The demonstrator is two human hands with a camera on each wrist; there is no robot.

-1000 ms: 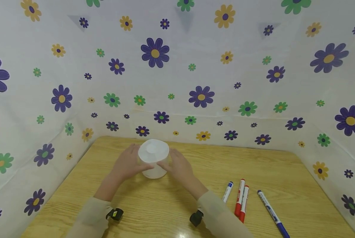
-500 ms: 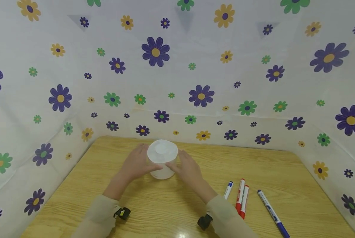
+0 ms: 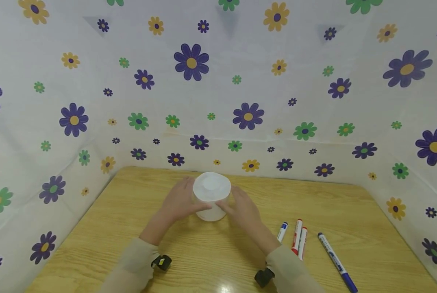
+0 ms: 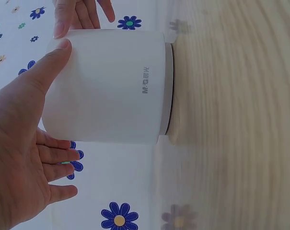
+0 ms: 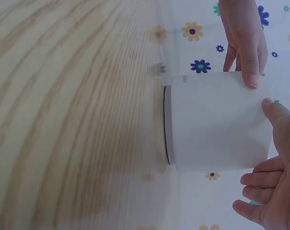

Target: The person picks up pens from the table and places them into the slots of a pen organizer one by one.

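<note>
A white cylindrical container (image 3: 211, 191) with a grey band at its base stands upright on the wooden table (image 3: 350, 211). My left hand (image 3: 179, 201) is against its left side and my right hand (image 3: 242, 207) against its right side. In the left wrist view the left hand (image 4: 25, 158) presses its thumb on the container (image 4: 106, 86) near the rim, with its fingers straight and spread behind. In the right wrist view the right hand (image 5: 272, 191) touches the container (image 5: 216, 120) with its thumb, fingers straight. The other hand's fingertips rest on the far rim.
Several markers lie right of my right arm: a white one with a blue cap (image 3: 282, 232), two red ones (image 3: 296, 236) and a longer blue one (image 3: 337, 262). Flower-printed cloth walls (image 3: 247, 118) close off the table's back and both sides.
Both hands and the container between them have shifted to the right across the table, closer to the markers. The markers have stayed put.
</note>
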